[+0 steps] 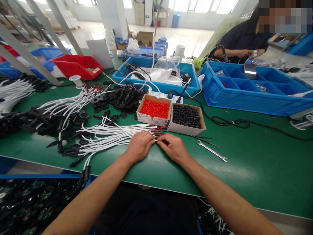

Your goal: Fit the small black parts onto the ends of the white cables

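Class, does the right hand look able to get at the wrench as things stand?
Probably yes: the wrench lies uncovered near the right hand, though that hand is pinching a small red piece.

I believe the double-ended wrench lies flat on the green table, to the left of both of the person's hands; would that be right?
Not quite: the head view shows the double-ended wrench to the right of both the left hand and the right hand. It does lie flat on the green table.
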The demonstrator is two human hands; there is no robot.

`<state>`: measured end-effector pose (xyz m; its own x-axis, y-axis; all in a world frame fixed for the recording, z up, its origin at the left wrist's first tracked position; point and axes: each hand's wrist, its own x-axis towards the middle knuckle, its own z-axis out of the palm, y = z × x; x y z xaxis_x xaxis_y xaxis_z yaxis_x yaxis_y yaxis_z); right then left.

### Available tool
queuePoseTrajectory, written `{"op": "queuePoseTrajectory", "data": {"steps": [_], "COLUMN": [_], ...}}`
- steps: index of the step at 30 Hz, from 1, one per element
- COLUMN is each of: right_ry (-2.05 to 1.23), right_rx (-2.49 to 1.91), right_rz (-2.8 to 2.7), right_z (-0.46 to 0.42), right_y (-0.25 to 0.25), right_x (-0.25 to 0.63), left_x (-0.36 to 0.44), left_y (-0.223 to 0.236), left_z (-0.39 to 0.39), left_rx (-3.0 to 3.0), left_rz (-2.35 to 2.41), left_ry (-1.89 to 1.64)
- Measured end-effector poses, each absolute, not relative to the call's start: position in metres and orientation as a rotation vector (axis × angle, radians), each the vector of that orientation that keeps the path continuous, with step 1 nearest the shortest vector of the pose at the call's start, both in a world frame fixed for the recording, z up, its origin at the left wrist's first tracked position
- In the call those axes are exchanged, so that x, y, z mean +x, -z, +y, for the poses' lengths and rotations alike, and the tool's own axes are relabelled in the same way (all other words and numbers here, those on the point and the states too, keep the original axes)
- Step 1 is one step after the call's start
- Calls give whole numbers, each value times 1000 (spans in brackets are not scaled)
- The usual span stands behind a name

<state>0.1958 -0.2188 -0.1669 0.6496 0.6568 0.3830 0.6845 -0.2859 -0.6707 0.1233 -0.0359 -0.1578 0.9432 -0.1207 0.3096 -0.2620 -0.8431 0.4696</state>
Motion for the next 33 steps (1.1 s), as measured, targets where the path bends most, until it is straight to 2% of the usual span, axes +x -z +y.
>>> {"op": "queuePoseTrajectory", "data": {"steps": [15, 23, 33], "right_ry": [-8, 22, 52], "right_rx": [-2062, -2035, -2042], "right_rz": [-1110, -843, -1007], "right_z": [-215, -214, -216], "right_y": [166, 165, 164], "right_x": [196, 193, 193], "left_x": [123, 125, 125], "left_y": [159, 158, 160], "left_z": [-40, -43, -41], "left_rx": [2706, 2607, 2613], "left_rz": [-244, -161, -213], "left_ry": [-305, -361, -355]}}
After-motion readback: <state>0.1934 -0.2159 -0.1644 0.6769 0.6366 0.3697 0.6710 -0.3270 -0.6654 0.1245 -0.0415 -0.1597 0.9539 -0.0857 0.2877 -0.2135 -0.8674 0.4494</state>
